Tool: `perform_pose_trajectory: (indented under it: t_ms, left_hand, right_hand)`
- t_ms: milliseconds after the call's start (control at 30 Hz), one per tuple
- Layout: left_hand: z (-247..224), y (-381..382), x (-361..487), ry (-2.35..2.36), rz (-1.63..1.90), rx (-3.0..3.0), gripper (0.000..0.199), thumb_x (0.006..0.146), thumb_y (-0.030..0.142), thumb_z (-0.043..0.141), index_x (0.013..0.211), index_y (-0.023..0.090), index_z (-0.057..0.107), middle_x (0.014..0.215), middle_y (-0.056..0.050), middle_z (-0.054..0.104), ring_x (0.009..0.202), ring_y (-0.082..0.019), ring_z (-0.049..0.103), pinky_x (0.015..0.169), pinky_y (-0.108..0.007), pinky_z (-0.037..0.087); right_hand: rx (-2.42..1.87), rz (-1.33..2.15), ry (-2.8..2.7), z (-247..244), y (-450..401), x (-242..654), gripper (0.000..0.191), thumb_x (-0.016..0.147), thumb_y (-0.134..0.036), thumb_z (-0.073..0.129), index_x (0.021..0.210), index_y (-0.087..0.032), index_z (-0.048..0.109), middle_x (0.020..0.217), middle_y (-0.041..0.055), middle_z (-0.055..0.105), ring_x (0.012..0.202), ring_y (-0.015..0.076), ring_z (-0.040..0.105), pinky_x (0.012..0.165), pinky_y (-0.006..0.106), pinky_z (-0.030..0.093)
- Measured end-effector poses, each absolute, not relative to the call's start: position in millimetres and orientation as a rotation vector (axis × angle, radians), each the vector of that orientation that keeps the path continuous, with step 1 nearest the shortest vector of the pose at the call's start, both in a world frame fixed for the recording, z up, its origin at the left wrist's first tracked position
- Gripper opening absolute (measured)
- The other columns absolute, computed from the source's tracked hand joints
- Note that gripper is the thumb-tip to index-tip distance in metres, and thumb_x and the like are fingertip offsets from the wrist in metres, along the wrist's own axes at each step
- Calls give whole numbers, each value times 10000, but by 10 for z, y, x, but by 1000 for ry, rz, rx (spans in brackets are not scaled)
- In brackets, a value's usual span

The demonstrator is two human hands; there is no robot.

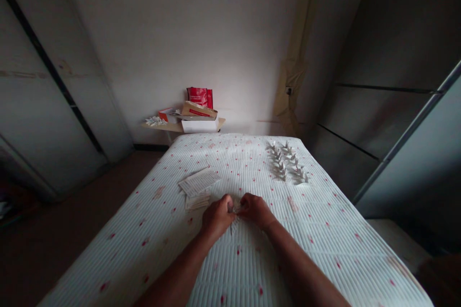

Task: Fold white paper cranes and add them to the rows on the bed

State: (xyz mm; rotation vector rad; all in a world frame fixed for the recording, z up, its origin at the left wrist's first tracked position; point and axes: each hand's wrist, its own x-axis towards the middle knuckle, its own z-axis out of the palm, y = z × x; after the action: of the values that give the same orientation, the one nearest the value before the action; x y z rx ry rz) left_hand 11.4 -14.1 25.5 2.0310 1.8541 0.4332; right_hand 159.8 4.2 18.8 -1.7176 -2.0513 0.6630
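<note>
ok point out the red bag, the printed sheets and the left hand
Red bag (197, 96): head view, on its front face.
Printed sheets (200, 181): head view, face of the top sheet.
Left hand (217, 215): head view, back of the hand.

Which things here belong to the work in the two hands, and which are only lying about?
In the work, it seems:
- paper piece, in left hand and right hand
- printed sheets
- folded shapes, probably

Apparently lying about:
- red bag
- white box
- orange box

Both hands (218, 216) and forearms (no gloves, no sleeves in view) are bare.
</note>
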Motion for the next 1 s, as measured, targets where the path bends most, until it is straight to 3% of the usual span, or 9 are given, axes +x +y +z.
perform_pose_trajectory:
  t_ms: [467, 633, 833, 1000]
  left_hand:
    - [271, -50, 118, 1836, 382, 2079, 164, 633, 223, 611, 772, 227, 523, 678, 54, 577, 628, -111, 527, 520, -207, 241]
    - [225, -120, 110, 1755, 463, 2103, 54, 693, 216, 548, 733, 227, 583, 644, 52, 603, 597, -104, 536, 523, -199, 264]
    - [156, -115, 37, 1608, 514, 2087, 193, 733, 217, 482, 781, 220, 668, 733, 15, 674, 682, -122, 587, 602, -199, 360]
    - [144, -110, -104, 1436, 479, 2224, 337, 652, 113, 502, 923, 220, 670, 775, 4, 653, 716, -127, 580, 663, -204, 407]
  right_hand:
    - [-1840, 526, -2020, 162, 96, 1581, 166, 633, -173, 628, 797, -157, 605, 724, 46, 651, 643, 142, 567, 532, 207, 316]
    - [-1796, 555, -1931, 139, 75, 1616, 229, 689, -111, 550, 900, -163, 623, 694, 31, 639, 627, 136, 572, 541, 205, 350]
    - [-1244, 618, -2049, 138, -65, 1773, 333, 713, -8, 495, 894, -210, 688, 948, 41, 610, 824, 122, 594, 737, 209, 441]
    - [-1245, 564, -2201, 177, -115, 1779, 264, 785, -83, 519, 864, -235, 720, 928, 41, 608, 847, 136, 590, 771, 228, 445]
